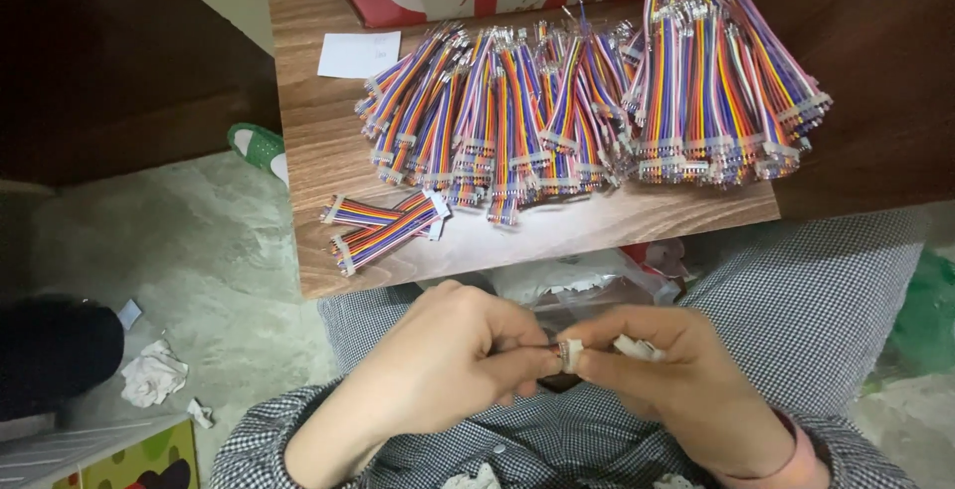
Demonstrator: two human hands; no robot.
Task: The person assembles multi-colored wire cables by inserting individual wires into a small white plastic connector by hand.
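The wooden bench [328, 151] stood well beyond the fingers, and across its far side lay the big heap of rainbow ribbon cables [597, 111], bundle on bundle, white plugs pointing every way. Nearer the fingers, up and to their left, two loose cables [383, 225] lay crossed by the bench's front edge. A white paper slip [358, 54] sat further off, at the heap's left end. Below the bench edge, just above the fingers, a clear plastic bag [587, 285] crumpled in the checked lap.

And there it was, right between the fingers: the small white connector [570, 353], over the lap. The left hand [448, 370] had thumb and forefinger closed on it from one side; the right hand [676, 380] pinched it from the other, with more white pieces tucked behind those fingers. What those pieces were, I couldn't tell.

To my eye, doing this well meant a firm pinch close to the plug, both hands steady, the piece kept square and low over the lap.
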